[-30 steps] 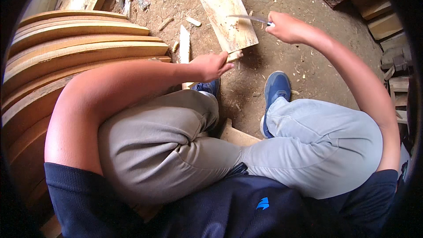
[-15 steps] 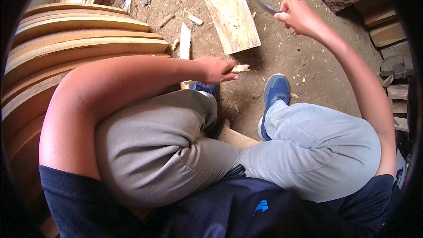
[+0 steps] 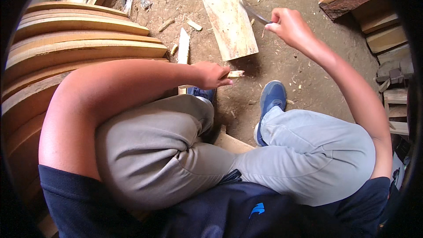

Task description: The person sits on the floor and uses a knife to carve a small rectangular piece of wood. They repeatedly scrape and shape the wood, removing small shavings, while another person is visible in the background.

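Fingers of the left hand [image 3: 213,75] grip a wood stick [image 3: 236,74], its long axis running rightward, short of the near edge of the board [image 3: 227,22]; farther off, I see the right hand [image 3: 286,26] clutching a knife [image 3: 257,15], blade slanting toward the board's right edge, with shaving-strewn floor [image 3: 317,68] between that and stacked timber [image 3: 350,2].

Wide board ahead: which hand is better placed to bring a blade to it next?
Probably your right hand: it holds the knife, whose tip appears by the right edge of the wide board. Your left hand holds a small wood piece, nearer you than the board.
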Motion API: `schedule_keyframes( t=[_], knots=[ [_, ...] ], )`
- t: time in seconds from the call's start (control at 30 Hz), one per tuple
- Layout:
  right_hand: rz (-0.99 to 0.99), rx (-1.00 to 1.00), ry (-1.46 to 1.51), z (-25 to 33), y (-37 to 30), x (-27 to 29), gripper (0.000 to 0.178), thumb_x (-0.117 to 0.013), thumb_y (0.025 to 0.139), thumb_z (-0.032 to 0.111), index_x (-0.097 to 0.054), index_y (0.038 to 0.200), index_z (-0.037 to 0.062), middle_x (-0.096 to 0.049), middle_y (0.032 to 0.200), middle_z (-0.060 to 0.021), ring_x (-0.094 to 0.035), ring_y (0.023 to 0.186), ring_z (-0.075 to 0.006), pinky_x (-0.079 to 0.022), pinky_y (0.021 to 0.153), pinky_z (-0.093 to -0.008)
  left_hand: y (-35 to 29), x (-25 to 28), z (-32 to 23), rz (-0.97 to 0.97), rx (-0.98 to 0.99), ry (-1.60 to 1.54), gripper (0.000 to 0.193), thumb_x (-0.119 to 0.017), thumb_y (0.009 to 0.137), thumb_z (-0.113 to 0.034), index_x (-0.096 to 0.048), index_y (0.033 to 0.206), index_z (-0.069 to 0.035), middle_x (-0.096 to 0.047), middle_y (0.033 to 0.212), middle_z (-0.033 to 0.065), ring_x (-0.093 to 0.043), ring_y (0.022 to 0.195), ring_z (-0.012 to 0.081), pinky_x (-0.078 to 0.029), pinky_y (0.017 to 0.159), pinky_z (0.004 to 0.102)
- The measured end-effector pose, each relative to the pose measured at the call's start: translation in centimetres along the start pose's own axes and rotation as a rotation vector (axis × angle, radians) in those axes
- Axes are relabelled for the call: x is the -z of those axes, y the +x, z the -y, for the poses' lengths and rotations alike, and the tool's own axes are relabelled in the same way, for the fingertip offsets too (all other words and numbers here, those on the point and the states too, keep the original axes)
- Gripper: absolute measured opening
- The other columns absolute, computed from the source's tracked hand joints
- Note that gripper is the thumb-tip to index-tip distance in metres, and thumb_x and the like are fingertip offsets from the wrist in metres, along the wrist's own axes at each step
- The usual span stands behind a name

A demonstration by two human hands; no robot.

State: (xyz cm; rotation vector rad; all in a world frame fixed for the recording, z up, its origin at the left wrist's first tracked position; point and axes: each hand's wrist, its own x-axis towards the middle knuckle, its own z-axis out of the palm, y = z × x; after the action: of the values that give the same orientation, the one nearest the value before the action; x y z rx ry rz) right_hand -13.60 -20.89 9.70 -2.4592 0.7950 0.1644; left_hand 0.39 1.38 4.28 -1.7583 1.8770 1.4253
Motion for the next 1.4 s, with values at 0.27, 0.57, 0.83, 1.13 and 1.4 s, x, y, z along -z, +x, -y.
schedule_keyframes(
  t=[0.27, 0.57, 0.83, 1.13, 1.4],
  knots=[
    [0.335, -0.132, 0.186, 4.2, -0.9, -0.4, 0.023, -0.072, 0.081, 0.020, -0.061, 0.076, -0.0007, -0.062, 0.063, -0.0111, -0.061, 0.048, -0.0164, -0.048, 0.045, -0.0322, 0.3, 0.0, 0.3, 0.000, 0.039, 0.025, 0.053, -0.038, 0.094, -0.056, -0.052, 0.104, -0.006, -0.063, 0.091, 0.0231, -0.061, 0.090, 0.0418, -0.046, 0.079, 0.0517],
    [-0.085, 0.176, -0.056, 0.7, 1.6, 2.1, 0.022, -0.070, 0.083, 0.021, -0.064, 0.083, 0.0006, -0.062, 0.064, -0.0069, -0.056, 0.050, -0.0118, -0.042, 0.044, -0.0309, 0.2, 0.3, 0.7, -0.004, 0.026, 0.024, 0.055, -0.037, 0.094, -0.056, -0.050, 0.109, -0.005, -0.063, 0.094, 0.0242, -0.060, 0.093, 0.0416, -0.045, 0.080, 0.0515],
    [0.287, 0.032, 0.192, 2.2, 3.2, 0.0, 0.023, -0.069, 0.084, 0.021, -0.062, 0.083, -0.0008, -0.063, 0.067, -0.0065, -0.054, 0.044, -0.0103, -0.042, 0.041, -0.0273, -0.1, 1.7, 0.2, -0.045, 0.033, -0.027, 0.055, -0.036, 0.095, -0.055, -0.052, 0.106, -0.003, -0.062, 0.093, 0.0254, -0.060, 0.092, 0.0426, -0.045, 0.081, 0.0503],
    [-0.345, 0.001, -0.187, -0.5, 4.6, 3.7, 0.036, -0.054, 0.092, 0.038, -0.064, 0.092, 0.0032, -0.061, 0.067, -0.0071, -0.058, 0.059, -0.0150, -0.046, 0.056, -0.0355, 1.3, 2.8, 1.0, -0.457, 0.109, -0.375, 0.056, -0.032, 0.098, -0.050, -0.052, 0.092, 0.002, -0.059, 0.084, 0.0281, -0.057, 0.085, 0.0442, -0.042, 0.077, 0.0496],
    [0.020, -0.067, 0.134, 0.4, 0.4, -2.6, 0.051, -0.042, 0.095, 0.045, -0.055, 0.082, -0.0029, -0.059, 0.071, -0.0177, -0.058, 0.068, -0.0288, -0.045, 0.066, -0.0429, 2.2, 1.3, 2.7, -0.490, 0.148, -0.336, 0.046, -0.035, 0.099, -0.042, -0.047, 0.092, 0.002, -0.057, 0.071, 0.0191, -0.059, 0.066, 0.0327, -0.045, 0.065, 0.0437]
  ],
)
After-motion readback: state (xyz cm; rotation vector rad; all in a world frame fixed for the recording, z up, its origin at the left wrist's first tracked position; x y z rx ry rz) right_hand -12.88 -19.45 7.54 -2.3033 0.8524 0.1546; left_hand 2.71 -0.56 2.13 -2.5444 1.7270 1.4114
